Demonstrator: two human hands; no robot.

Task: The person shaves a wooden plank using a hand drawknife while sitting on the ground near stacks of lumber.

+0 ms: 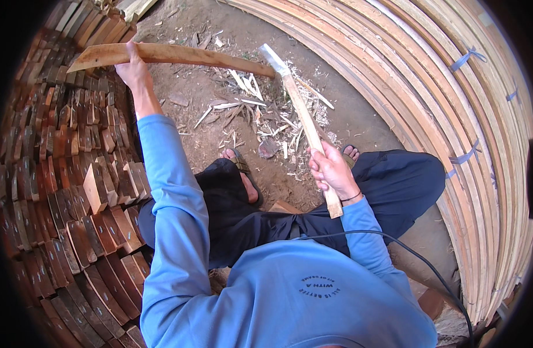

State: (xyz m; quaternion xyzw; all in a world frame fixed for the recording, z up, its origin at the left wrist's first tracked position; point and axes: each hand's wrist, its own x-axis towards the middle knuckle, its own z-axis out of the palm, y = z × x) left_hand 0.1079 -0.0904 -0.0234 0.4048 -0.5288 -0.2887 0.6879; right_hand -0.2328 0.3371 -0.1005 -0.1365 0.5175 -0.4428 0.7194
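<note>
Between dark stacked boards (63, 145) and a bank of long pale planks (388, 87), a worker's left hand (133, 68) grips a length of wood (191, 55) near its broad, slanted end, beyond the worker's feet. The right hand (331, 167) is clenched around the wooden handle of a hand tool (299, 105), the butt jutting out below the fist. Its metal blade (274, 59) lies beside the wood's narrower end; whether the two touch is hard to tell from overhead.

The wood looks stiff and fairly weighty for one hand, probably rough enough not to slip, though its edges may splinter. The broad end, well away from the blade, seems the safer place to hold; the tool is best held by the lower handle.

Pale chips and slivers (278, 127) litter the dirt beneath, near the sandalled left foot (249, 185) and right foot (350, 155). At left, the stack crowds the gripping arm; at right, planks bound with blue ties (468, 58) limit a wide swing. A black cable (359, 232) crosses the right sleeve, a possible snag.
</note>
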